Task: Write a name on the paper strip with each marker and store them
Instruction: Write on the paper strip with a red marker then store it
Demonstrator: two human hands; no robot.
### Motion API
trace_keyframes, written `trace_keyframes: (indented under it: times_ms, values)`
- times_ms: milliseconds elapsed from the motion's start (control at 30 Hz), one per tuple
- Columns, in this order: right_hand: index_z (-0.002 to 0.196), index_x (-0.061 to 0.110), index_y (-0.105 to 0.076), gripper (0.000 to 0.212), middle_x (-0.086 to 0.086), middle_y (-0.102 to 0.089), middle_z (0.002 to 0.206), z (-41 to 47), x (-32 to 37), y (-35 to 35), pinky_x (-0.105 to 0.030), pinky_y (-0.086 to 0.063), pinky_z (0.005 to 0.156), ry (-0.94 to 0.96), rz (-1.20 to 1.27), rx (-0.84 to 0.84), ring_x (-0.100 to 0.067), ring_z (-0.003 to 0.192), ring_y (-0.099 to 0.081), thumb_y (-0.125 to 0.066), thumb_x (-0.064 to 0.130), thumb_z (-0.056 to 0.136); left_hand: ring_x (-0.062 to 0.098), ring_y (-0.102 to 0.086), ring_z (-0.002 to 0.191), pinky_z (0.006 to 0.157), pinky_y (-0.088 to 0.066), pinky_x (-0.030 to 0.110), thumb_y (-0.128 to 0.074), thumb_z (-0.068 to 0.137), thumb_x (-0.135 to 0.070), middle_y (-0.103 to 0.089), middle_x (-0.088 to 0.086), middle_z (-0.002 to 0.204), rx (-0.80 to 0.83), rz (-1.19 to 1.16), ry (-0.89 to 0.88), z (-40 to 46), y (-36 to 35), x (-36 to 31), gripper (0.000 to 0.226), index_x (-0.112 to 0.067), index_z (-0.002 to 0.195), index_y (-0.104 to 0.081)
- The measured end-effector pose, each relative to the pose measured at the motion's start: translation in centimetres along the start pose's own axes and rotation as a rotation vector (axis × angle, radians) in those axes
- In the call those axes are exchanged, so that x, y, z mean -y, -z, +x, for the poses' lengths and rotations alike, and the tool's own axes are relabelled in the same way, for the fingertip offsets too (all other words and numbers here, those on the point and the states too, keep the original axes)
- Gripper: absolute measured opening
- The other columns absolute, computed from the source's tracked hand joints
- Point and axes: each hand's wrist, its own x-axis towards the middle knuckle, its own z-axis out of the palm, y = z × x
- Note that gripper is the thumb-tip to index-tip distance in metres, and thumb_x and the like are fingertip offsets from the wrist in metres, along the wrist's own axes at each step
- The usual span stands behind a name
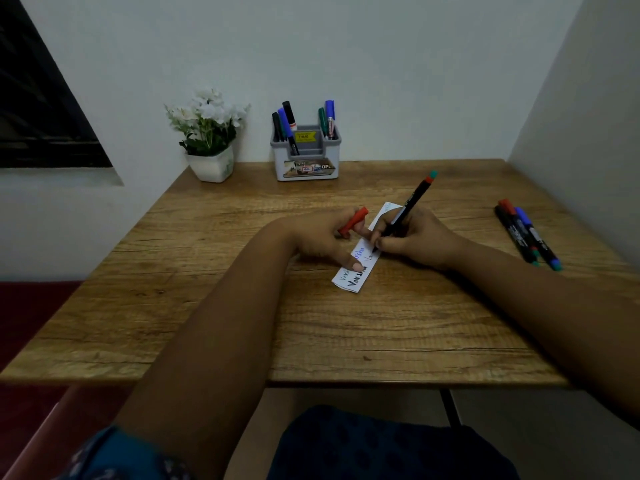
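A white paper strip (349, 284) lies slanted in the middle of the wooden table (214, 306), with handwritten words on it in black and blue. My right hand (415, 242) grips a black marker (414, 202) with a red and teal end, its tip touching the strip. My left hand (322, 240) holds a red cap (354, 221) between its fingers and presses a fingertip on the strip. Three markers (526, 233) lie side by side at the table's right edge. A grey and white holder (306, 157) at the back has several markers standing in it.
A white pot of white flowers (209, 133) stands at the back left, beside the holder. White walls close the table at the back and the right. A dark window is at the far left.
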Motion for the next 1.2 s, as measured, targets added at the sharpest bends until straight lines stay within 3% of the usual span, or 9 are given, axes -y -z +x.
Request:
trace_keyframes:
  times_ms: [167,300,467,700,833,1067,1200]
  values:
    - [0.080,0.011,-0.072,0.007,-0.006,-0.072,0.089,0.02,-0.06,0.10,-0.037,-0.055,0.089,-0.008,0.027,-0.016,-0.019,0.091,-0.068,-0.070,0.005,0.083,0.009,-0.041,0.119,0.087,-0.033,0.019,-0.081,0.076,-0.027,-0.046,-0.019,0.118,0.002,-0.018,0.004,0.09,-0.03,0.03,0.083,-0.020,0.143,-0.033]
    - [0.086,0.006,-0.073,0.005,-0.003,-0.073,0.092,0.12,-0.04,-0.13,-0.031,-0.056,0.089,-0.003,0.041,-0.018,-0.011,0.091,-0.069,-0.070,0.003,0.084,0.010,-0.042,0.120,0.091,-0.033,0.024,-0.081,0.076,-0.026,-0.047,-0.026,0.108,0.008,-0.020,0.019,0.12,0.01,0.05,0.075,-0.023,0.137,-0.038]
    - [0.081,0.012,-0.071,0.004,-0.005,-0.071,0.089,0.16,-0.24,-0.04,-0.041,-0.055,0.088,-0.004,-0.025,-0.027,-0.018,0.091,-0.067,-0.070,0.008,0.082,0.010,-0.042,0.120,0.092,-0.032,0.025,-0.081,0.076,-0.026,-0.044,-0.031,0.104,0.003,-0.013,0.006,-0.04,-0.03,-0.07,0.079,-0.023,0.141,-0.036]
    - [0.079,0.005,-0.070,0.006,-0.011,-0.070,0.091,0.09,0.03,-0.02,-0.035,-0.054,0.086,-0.035,0.056,-0.100,-0.024,0.094,-0.066,-0.067,0.003,0.084,0.016,-0.041,0.127,0.102,-0.038,0.034,-0.082,0.073,-0.032,-0.046,-0.004,0.139,-0.003,-0.008,0.008,-0.06,0.03,-0.15,0.087,-0.025,0.144,-0.032]
    - [0.081,0.006,-0.070,0.009,-0.006,-0.069,0.089,0.17,0.10,-0.05,-0.038,-0.053,0.086,-0.052,0.001,-0.078,-0.021,0.092,-0.065,-0.069,0.015,0.084,0.016,-0.041,0.127,0.100,-0.037,0.032,-0.082,0.074,-0.032,-0.045,-0.002,0.141,-0.003,-0.007,0.006,-0.06,-0.01,-0.15,0.088,-0.025,0.145,-0.031]
    - [0.081,0.009,-0.071,0.005,-0.003,-0.069,0.088,0.13,0.16,-0.01,-0.039,-0.055,0.085,-0.049,-0.038,-0.064,-0.018,0.090,-0.065,-0.070,0.014,0.084,0.013,-0.041,0.121,0.091,-0.035,0.028,-0.080,0.075,-0.032,-0.046,-0.003,0.136,0.007,0.026,0.002,-0.11,0.07,-0.18,0.086,-0.024,0.144,-0.031]
    - [0.082,0.001,-0.068,0.013,-0.004,-0.069,0.086,0.27,-0.03,-0.17,-0.032,-0.052,0.074,-0.091,0.045,-0.097,-0.013,0.084,-0.065,-0.067,0.013,0.086,0.016,-0.042,0.126,0.100,-0.038,0.033,-0.082,0.073,-0.036,-0.047,-0.007,0.135,0.017,0.010,0.016,-0.02,0.03,0.01,0.084,-0.025,0.141,-0.035]
